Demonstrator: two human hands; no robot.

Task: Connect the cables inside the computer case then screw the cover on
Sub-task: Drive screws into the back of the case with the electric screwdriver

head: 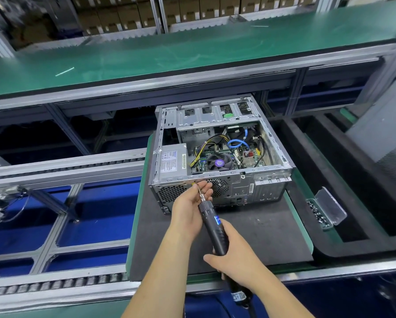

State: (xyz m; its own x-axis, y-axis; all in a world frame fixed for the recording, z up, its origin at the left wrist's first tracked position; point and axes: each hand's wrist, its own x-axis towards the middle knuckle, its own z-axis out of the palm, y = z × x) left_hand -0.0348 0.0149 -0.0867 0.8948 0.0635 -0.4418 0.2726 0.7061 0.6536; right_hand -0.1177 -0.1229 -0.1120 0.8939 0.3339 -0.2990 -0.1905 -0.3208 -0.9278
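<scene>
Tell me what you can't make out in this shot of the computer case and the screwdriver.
Head view only:
- Screw at the bit tip: hidden by the left hand fingers against the computer case rear.
- Electric screwdriver tail and cord: covered by the right hand, then cut off by the bottom edge.
- Power supply label: text too small.
- Cable plugs on the board: too small to judge seating.
- Parts box contents: too small.

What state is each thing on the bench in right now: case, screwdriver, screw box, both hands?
Computer case: lying on its side, cover off, cables and fan exposed.
Electric screwdriver: held, tilted, bit tip at the case's rear edge.
Left hand: fingers steadying the bit near its tip.
Right hand: closed around the screwdriver's body.
Screw box: lid open, screws inside.
</scene>
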